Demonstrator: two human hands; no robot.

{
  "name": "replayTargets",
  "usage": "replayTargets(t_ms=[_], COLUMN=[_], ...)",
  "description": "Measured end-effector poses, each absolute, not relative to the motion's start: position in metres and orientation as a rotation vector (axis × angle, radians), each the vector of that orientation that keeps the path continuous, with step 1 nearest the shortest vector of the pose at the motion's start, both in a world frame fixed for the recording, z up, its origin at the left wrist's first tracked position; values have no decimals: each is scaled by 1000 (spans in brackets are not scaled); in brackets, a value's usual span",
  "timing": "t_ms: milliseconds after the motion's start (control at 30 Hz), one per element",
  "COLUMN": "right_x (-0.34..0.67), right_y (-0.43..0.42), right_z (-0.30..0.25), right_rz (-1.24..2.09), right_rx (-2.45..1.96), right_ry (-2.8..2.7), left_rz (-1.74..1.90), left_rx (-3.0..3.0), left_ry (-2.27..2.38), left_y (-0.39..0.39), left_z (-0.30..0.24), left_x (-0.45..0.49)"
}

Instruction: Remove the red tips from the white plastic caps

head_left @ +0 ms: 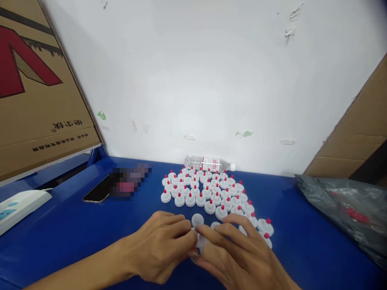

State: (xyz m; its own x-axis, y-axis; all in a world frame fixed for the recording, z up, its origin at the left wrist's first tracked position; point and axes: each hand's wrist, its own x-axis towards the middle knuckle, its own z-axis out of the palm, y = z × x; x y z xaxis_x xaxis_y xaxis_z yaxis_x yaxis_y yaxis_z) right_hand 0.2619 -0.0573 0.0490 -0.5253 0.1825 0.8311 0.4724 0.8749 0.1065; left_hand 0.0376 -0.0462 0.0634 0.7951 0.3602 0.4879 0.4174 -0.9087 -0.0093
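My left hand (165,245) and my right hand (238,249) meet at the front middle of the table. Their fingertips close around a white plastic cap (202,241), mostly hidden by the fingers. Just beyond them lies a round white cap (197,220) on which no red tip shows. Part of another pale cap (215,225) peeks out by my right fingers. Farther back, several white caps with red tips (190,199) stand upright in a close group. Two more red-tipped caps (265,226) sit right of my right hand.
A clear plastic bottle (202,163) lies on its side against the white wall. A phone (97,190) and a white power strip (22,207) are on the left. At right rests a grey plastic bag (338,209) with red pieces. Cardboard (39,117) leans at left.
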Motion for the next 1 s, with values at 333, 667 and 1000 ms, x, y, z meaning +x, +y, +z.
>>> replayTargets(t_ms=[333, 667, 1000], right_x=[304, 298, 299], right_y=[-35, -35, -27], right_z=[67, 64, 51], right_rz=[-489, -481, -336], right_rx=[-655, -755, -828], right_ry=[-2105, -2045, -2129], left_rz=[-1280, -809, -783], left_rx=[-2882, -2734, -2819], left_ry=[-717, -1350, -1326], left_y=[-30, -17, -17], left_z=[53, 52, 48], left_x=[17, 24, 24])
